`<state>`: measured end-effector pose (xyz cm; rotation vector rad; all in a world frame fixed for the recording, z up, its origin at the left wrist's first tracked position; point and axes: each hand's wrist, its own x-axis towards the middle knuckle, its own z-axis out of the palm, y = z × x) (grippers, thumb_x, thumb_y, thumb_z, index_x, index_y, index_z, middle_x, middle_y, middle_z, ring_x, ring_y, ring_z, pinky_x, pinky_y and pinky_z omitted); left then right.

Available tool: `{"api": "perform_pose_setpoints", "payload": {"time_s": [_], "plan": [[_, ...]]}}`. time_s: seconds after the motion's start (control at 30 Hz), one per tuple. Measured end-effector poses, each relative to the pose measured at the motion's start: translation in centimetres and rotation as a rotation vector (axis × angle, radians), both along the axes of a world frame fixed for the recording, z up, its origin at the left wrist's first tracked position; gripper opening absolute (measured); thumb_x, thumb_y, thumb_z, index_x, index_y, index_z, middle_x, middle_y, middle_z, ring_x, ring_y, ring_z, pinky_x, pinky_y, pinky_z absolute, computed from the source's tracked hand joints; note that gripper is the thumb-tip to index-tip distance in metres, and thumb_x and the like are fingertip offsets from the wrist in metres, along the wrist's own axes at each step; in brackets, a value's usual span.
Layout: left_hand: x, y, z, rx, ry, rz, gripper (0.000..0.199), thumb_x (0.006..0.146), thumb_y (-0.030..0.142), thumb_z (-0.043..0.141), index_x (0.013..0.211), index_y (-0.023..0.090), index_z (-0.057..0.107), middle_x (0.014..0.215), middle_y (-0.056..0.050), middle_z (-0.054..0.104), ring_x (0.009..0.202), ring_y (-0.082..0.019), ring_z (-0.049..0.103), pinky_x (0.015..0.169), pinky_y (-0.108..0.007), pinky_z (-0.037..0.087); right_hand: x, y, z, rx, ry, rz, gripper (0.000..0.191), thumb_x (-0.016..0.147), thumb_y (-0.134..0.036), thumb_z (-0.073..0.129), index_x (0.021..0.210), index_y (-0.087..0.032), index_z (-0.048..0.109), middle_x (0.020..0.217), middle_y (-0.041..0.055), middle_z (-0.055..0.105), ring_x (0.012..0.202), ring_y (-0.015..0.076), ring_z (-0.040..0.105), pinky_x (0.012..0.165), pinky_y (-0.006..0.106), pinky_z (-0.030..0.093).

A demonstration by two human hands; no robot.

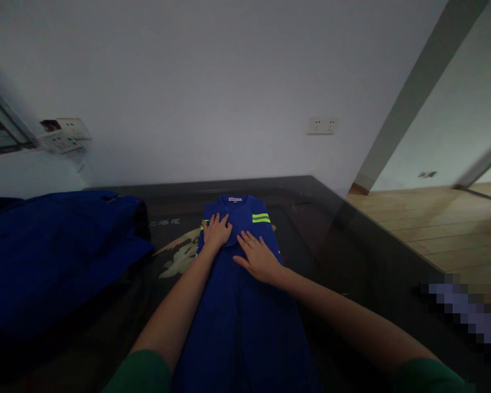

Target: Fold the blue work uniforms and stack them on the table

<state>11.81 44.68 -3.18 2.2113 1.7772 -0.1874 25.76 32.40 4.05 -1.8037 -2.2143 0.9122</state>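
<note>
Blue garment (241, 322) lies flat at centre

At left, dark blue cloth (57, 256) is heaped, a strip of tabletop (323, 251) separating it from the garment. The person's left hand (217, 231), spread, rests by the garment's left edge; the right hand (259, 257), also spread, lies beside it. Rightward, tabletop reaches its slanting edge.

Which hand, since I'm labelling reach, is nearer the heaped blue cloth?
Left. The left hand is right of the heaped blue cloth; the right hand lies farther right.
</note>
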Motion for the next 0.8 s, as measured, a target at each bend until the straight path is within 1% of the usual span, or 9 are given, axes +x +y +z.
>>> {"api": "perform_pose_setpoints", "payload": {"time_s": [0.1, 0.2, 0.27, 0.33, 0.43, 0.5, 0.63, 0.7, 0.8], "plan": [[0.1, -0.4, 0.6, 0.103, -0.034, -0.063, 0.045, 0.091, 0.03, 0.038, 0.132, 0.023, 0.056, 0.15, -0.01, 0.038, 0.14, -0.028, 0.03, 0.115, -0.059, 0.013, -0.9, -1.8, 0.1, -0.031, -0.026, 0.0, 0.07, 0.096, -0.058, 0.029, 0.149, -0.012, 0.03, 0.155, 0.0139, 0.024, 0.144, 0.0292, 0.019, 0.113, 0.057, 0.019], [-0.3, -1.1, 1.6, 0.155, -0.102, -0.225, 0.04, 0.09, 0.022, 0.041, 0.125, 0.022, 0.061, 0.148, -0.009, 0.041, 0.141, -0.025, 0.029, 0.117, -0.056, 0.009, -1.1, -2.0, -0.3, -0.015, -0.032, -0.011, 0.069, 0.096, -0.058, 0.03, 0.15, -0.015, 0.029, 0.156, 0.0111, 0.023, 0.144, 0.0277, 0.018, 0.114, 0.057, 0.015], [-1.0, -1.8, 2.4, 0.106, -0.134, -0.299, 0.04, 0.09, 0.022, 0.043, 0.127, 0.024, 0.058, 0.146, -0.008, 0.045, 0.139, -0.024, 0.032, 0.116, -0.056, 0.011, -1.0, -1.8, -0.5, -0.017, -0.005, -0.019, 0.069, 0.095, -0.059, 0.031, 0.15, -0.016, 0.029, 0.155, 0.0105, 0.024, 0.144, 0.0279, 0.018, 0.114, 0.058, 0.015], [-2.1, -2.8, 3.4, 0.03, -0.15, -0.33, 0.042, 0.091, 0.024, 0.044, 0.132, 0.024, 0.054, 0.145, -0.008, 0.046, 0.138, -0.025, 0.034, 0.115, -0.056, 0.017, -0.8, -1.5, -0.7, -0.019, 0.05, -0.053, 0.068, 0.095, -0.056, 0.032, 0.15, -0.016, 0.028, 0.155, 0.0109, 0.025, 0.144, 0.028, 0.019, 0.113, 0.058, 0.018], [-4.4, -4.7, 5.0, -0.063, -0.191, -0.364, 0.044, 0.093, 0.028, 0.043, 0.136, 0.022, 0.05, 0.146, -0.009, 0.044, 0.137, -0.025, 0.036, 0.114, -0.051, 0.025, -0.6, -1.1, -1.2, -0.001, 0.147, -0.178, 0.059, 0.099, -0.04, 0.029, 0.149, -0.01, 0.028, 0.153, 0.0145, 0.029, 0.142, 0.0233, 0.027, 0.114, 0.047, 0.027], [-6.0, -6.0, 6.0, -0.105, -0.224, -0.384, 0.045, 0.094, 0.028, 0.042, 0.137, 0.021, 0.048, 0.148, -0.009, 0.041, 0.138, -0.024, 0.035, 0.114, -0.047, 0.026, -0.5, -0.9, -1.6, 0.003, 0.161, -0.219, 0.054, 0.098, -0.028, 0.028, 0.147, -0.006, 0.033, 0.15, 0.017, 0.034, 0.14, 0.0212, 0.032, 0.114, 0.04, 0.029], [-7.7, -8.1, 7.4, -0.188, -0.239, -0.435, 0.048, 0.096, 0.029, 0.037, 0.144, 0.022, 0.039, 0.152, -0.008, 0.034, 0.142, -0.022, 0.029, 0.116, -0.046, 0.023, -1.1, -0.6, -2.2, -0.003, 0.097, -0.112, 0.051, 0.095, -0.02, 0.032, 0.143, -0.004, 0.041, 0.149, 0.0168, 0.037, 0.14, 0.0241, 0.031, 0.115, 0.044, 0.025], [-7.9, -8.6, 7.7, -0.207, -0.224, -0.47, 0.049, 0.097, 0.03, 0.034, 0.146, 0.024, 0.035, 0.153, -0.006, 0.033, 0.142, -0.021, 0.027, 0.116, -0.048, 0.02, -1.5, -0.5, -2.2, 0.009, 0.073, -0.067, 0.05, 0.096, -0.023, 0.031, 0.143, -0.007, 0.042, 0.149, 0.0157, 0.037, 0.141, 0.0243, 0.029, 0.114, 0.047, 0.024], [-7.8, -8.8, 7.8, -0.21, -0.18, -0.527, 0.049, 0.098, 0.032, 0.032, 0.146, 0.028, 0.034, 0.153, -0.004, 0.033, 0.143, -0.021, 0.026, 0.116, -0.051, 0.017, -2.0, -0.5, -2.1, 0.028, 0.028, -0.019, 0.053, 0.098, -0.035, 0.032, 0.145, -0.012, 0.038, 0.151, 0.0146, 0.033, 0.143, 0.0251, 0.025, 0.114, 0.051, 0.022]]}}
